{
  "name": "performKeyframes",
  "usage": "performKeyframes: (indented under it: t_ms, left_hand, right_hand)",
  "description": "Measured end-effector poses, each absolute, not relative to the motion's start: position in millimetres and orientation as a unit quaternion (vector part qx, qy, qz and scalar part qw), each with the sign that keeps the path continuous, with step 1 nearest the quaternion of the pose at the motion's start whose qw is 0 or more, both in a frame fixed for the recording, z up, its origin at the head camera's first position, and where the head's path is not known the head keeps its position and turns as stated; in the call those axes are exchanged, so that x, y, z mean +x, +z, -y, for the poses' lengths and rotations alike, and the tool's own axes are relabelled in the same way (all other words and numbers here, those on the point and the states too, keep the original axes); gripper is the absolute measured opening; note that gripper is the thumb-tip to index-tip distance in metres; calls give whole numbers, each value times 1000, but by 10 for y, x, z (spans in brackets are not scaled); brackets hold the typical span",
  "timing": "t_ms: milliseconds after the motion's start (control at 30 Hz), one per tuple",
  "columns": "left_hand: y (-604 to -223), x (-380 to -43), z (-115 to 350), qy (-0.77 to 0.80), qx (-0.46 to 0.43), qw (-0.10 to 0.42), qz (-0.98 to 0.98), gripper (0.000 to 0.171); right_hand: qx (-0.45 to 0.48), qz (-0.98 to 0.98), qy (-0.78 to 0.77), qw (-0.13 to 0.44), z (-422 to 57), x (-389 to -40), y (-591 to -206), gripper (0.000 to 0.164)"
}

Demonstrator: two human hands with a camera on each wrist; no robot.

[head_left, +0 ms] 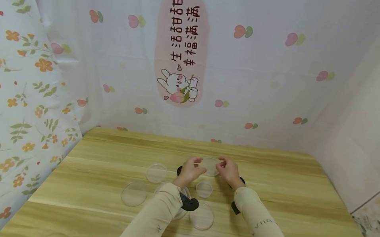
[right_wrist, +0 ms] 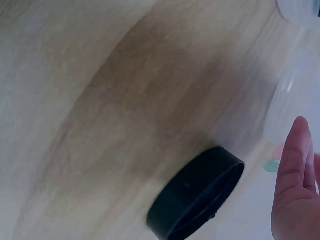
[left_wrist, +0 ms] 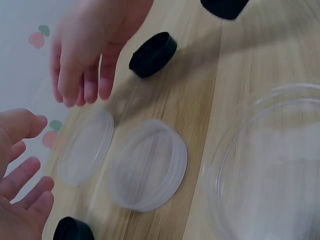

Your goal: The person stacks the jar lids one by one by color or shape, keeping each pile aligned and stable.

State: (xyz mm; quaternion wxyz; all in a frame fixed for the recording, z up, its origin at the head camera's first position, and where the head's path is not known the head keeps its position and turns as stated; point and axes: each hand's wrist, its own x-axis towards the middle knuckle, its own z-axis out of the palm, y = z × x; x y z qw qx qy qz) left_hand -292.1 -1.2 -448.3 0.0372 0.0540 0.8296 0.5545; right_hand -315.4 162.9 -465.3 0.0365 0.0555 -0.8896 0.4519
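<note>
Both hands are held at the far middle of the wooden table, on either side of a clear round dish (head_left: 210,167). My left hand (head_left: 191,171) is at its left with fingers bent loosely and nothing in them. On the other side, my right hand (head_left: 229,171) has its fingertips right at the dish's edge; in the left wrist view the right fingers (left_wrist: 91,85) hang down relaxed above this dish (left_wrist: 86,146). Just nearer than it stands a smaller clear round dish (head_left: 204,189), between the wrists.
More clear round dishes lie on the table (head_left: 269,225): one at the left (head_left: 156,173), one nearer left (head_left: 134,193), one near the front (head_left: 202,217). Others are partly hidden under the left sleeve (head_left: 160,210). Black pieces (head_left: 189,203) flank the wrists. A printed curtain (head_left: 252,82) hangs behind.
</note>
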Motion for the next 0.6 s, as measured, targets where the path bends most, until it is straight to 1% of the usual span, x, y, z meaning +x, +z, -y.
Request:
performKeyframes:
  t_ms: [67, 167, 367, 433, 467, 533, 600]
  left_hand:
    - [-4475, -2918, -17, 555, 50, 45, -829, 44]
    - [-4492, -2931, -39, 553, 44, 55, -830, 48]
    - [-4550, -2965, -50, 538, 46, 85, -838, 55]
    - [-4562, -2965, -57, 538, 48, 94, -836, 57]
    - [-4570, -2965, -62, 538, 49, 97, -836, 59]
    - [-4582, -2959, -72, 538, 50, 100, -835, 60]
    - [-4593, -2962, -80, 539, 48, 101, -835, 62]
  right_hand:
    - [56, 896, 438, 54, -1628, -3174, -4674, 37]
    - [46, 901, 427, 63, -1616, -3187, -4686, 39]
    - [40, 908, 413, 60, -1606, -3187, -4704, 41]
    - [36, 910, 410, 51, -1606, -3205, -4721, 41]
    - [37, 911, 408, 45, -1613, -3221, -4740, 41]
    - [50, 911, 403, 71, -1676, -3370, -4975, 39]
    - [59, 911, 402, 67, -1684, -3385, -4994, 38]
